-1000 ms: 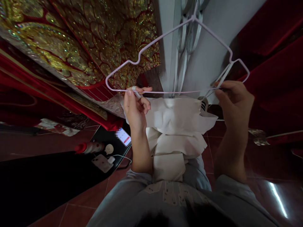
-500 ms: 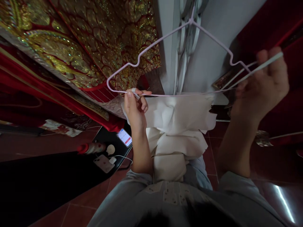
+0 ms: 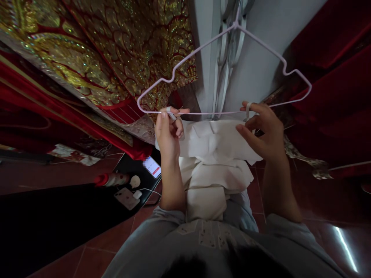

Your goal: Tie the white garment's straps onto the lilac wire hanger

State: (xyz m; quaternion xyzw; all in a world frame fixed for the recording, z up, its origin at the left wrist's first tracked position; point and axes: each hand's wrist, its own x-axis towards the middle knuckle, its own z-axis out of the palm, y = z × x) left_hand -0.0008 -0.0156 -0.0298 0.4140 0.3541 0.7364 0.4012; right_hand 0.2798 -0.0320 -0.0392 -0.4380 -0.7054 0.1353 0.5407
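A pale pink hanger [image 3: 199, 48] hangs in front of me, its lower bar running between my hands. White cloth [image 3: 207, 144] with folded layers hangs below the bar and lies over my lap. My left hand [image 3: 168, 129] is closed on the left part of the bar, with a white strap [image 3: 173, 115] at its fingers. On the right, my right hand [image 3: 262, 129] is at the bar with a second white strap [image 3: 248, 111] caught at its index finger. The right thumb stands apart from that finger, over the cloth.
Gold sequined red garments [image 3: 116, 58] hang at the left, and red fabric [image 3: 339, 85] at the right. A folding metal gate [image 3: 222, 73] stands behind the hanger. On a black surface lie a lit phone [image 3: 152, 168], a second phone [image 3: 127, 199] and a red-capped bottle [image 3: 111, 180].
My right hand has moved left and inward from beyond the hanger's right end, where it stretched the strap. The strap now sits around the bar. My left hand and the hanger shifted slightly right.
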